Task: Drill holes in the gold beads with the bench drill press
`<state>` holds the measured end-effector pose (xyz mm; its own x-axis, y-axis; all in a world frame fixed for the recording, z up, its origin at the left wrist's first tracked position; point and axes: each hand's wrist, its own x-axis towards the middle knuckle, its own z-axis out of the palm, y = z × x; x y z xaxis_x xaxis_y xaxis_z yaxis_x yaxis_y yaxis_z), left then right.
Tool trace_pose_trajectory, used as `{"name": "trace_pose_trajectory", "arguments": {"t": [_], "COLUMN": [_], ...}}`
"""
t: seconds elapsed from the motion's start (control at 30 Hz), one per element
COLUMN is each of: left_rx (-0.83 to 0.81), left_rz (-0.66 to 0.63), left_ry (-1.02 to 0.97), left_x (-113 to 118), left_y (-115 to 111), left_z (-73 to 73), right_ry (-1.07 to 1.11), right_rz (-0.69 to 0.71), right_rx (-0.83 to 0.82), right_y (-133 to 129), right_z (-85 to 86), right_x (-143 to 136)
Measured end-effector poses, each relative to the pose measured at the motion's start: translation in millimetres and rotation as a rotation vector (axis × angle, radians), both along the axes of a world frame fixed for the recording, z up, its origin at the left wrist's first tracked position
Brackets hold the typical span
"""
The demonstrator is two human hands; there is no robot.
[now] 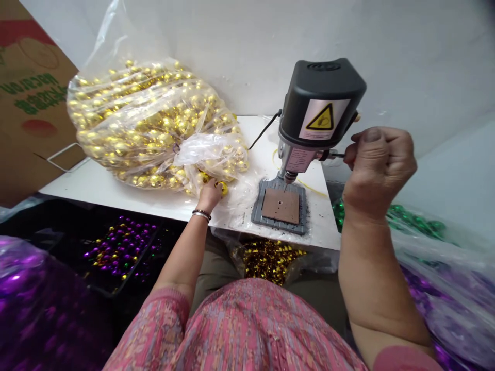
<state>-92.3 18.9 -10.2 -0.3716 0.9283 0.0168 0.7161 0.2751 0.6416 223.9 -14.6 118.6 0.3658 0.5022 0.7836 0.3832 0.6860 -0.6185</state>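
Note:
My left hand (211, 195) is at the mouth of a clear plastic bag (193, 149) full of shiny gold balls, its fingers closed around a gold ball (221, 188). My right hand (381, 165) is a fist on the feed handle (337, 154) at the side of a small black bench drill press (320, 103). Under the drill bit lies a brown square plate (280, 205) with a few holes, set on the grey base (257, 214). The bit's tip is just above the plate.
A cardboard box (34, 103) stands at the left. Below the white table (127, 198) are a dark crate (116, 288) of mixed beads and gold pieces (270, 262) between my knees. Bags of purple (34, 304) and green (417, 221) balls lie at the sides.

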Motion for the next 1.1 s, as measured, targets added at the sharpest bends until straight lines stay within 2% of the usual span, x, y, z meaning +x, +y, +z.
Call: {"name": "trace_pose_trajectory", "arguments": {"t": [0.13,0.2,0.27,0.37,0.43,0.5,0.6,0.67,0.73,0.9,1.0,1.1], "left_rx": [-0.104,-0.079,-0.013,0.066,0.044,0.002,-0.046,-0.073,-0.083,-0.058,-0.047,-0.036], "left_rz": [-0.130,-0.153,-0.192,-0.288,-0.342,-0.383,-0.414,-0.406,-0.379,-0.342,-0.361,-0.404], "left_ry": [0.138,0.082,-0.157,-0.735,-1.029,-1.174,-1.249,-1.239,-1.147,-0.702,-0.490,-0.369], "left_x": [5,11,16,26,34,42,56,68,82,119,129,129], "left_y": [-6,-15,-27,-51,-67,-79,-86,-83,-76,-50,-35,-25], "left_z": [-4.8,-6.2,-5.5,-0.7,3.3,6.8,10.6,13.0,16.0,21.9,16.9,6.5], "right_ry": [-0.028,-0.036,-0.034,-0.018,-0.014,-0.018,-0.027,-0.029,-0.027,-0.044,-0.066,-0.095], "right_rz": [0.003,-0.017,-0.030,-0.013,0.013,0.032,0.049,0.052,0.052,0.054,0.031,0.011], "right_rx": [-0.004,-0.007,-0.014,-0.042,-0.053,-0.048,-0.029,-0.025,-0.028,-0.040,-0.060,-0.077], "right_y": [3,5,8,11,12,12,12,13,14,14,16,24], "right_z": [-2.7,-5.8,-9.2,-12.1,-12.2,-11.4,-10.3,-10.0,-10.0,-9.6,-7.0,1.2], "right_x": [2,2,3,2,2,1,1,1,0,-1,0,3]}}
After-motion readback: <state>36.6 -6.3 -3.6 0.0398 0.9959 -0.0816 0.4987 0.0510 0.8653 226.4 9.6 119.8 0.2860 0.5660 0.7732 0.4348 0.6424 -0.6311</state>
